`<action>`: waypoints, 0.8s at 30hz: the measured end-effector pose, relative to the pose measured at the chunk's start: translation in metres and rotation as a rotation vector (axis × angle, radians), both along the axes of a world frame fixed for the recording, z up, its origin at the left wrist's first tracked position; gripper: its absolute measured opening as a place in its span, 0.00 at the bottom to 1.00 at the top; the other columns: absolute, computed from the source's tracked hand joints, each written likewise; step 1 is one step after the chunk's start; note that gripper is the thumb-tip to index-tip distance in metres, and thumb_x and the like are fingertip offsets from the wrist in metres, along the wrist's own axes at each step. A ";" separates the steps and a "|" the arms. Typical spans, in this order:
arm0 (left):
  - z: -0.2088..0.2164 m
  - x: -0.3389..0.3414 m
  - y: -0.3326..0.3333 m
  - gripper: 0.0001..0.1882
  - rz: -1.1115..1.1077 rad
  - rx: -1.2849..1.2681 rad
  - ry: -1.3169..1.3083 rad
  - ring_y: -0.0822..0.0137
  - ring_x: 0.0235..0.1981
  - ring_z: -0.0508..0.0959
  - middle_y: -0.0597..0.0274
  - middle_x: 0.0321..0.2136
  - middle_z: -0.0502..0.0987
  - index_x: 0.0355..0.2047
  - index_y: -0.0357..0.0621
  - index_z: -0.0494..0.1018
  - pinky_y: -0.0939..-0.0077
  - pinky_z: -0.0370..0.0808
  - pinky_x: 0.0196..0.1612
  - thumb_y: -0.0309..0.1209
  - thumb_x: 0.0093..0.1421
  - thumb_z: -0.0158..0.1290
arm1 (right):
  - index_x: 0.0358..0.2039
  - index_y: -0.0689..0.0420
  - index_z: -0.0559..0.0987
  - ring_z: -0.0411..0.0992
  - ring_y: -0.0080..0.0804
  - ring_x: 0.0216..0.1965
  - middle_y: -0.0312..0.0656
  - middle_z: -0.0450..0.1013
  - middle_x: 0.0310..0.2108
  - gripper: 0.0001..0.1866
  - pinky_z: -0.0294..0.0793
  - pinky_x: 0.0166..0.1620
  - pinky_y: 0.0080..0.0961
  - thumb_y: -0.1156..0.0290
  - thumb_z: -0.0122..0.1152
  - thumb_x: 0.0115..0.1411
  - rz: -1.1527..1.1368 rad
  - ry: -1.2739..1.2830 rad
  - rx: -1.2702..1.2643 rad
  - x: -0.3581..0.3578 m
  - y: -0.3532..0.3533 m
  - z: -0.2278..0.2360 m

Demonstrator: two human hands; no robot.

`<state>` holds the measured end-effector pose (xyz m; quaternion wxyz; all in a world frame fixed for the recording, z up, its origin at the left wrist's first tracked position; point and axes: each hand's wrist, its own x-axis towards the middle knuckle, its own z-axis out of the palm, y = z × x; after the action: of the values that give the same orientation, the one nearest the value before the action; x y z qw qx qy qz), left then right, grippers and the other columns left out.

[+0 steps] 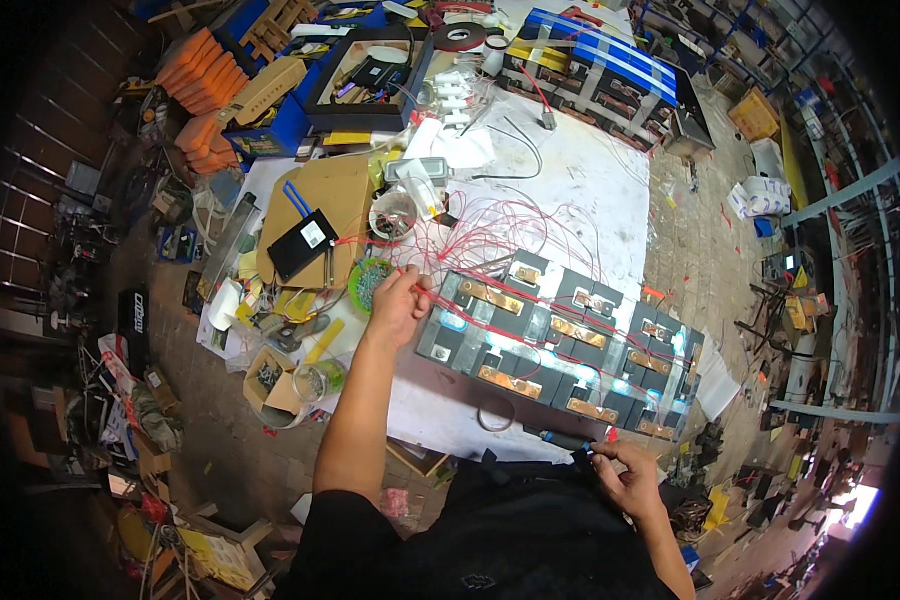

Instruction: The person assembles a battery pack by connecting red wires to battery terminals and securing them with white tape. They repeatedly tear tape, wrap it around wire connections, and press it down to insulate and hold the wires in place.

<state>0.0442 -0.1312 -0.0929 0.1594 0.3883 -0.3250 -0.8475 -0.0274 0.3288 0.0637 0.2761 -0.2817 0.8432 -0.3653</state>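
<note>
My left hand pinches red wires at the near-left end of the battery pack, looking closer than my right hand, by a dark tool, grip unclear remotely; the pack's long axis slants rightward, toward me.

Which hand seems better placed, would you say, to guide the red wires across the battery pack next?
Left, probably: the left hand pinches red wires at the left end of the battery pack, while the right hand seems to hold a dark tool.
</note>
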 end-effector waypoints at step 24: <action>-0.015 -0.037 -0.078 0.07 0.087 0.033 0.150 0.65 0.35 0.81 0.70 0.32 0.77 0.49 0.50 0.77 0.69 0.77 0.37 0.29 0.73 0.53 | 0.49 0.59 0.89 0.85 0.40 0.41 0.47 0.86 0.43 0.13 0.83 0.36 0.29 0.69 0.72 0.66 0.017 -0.087 0.051 -0.003 -0.011 -0.017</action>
<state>0.0071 -0.2093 -0.1078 0.2135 0.3401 -0.2809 -0.8717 -0.0304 0.3175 0.0468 0.3228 -0.2656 0.8370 -0.3531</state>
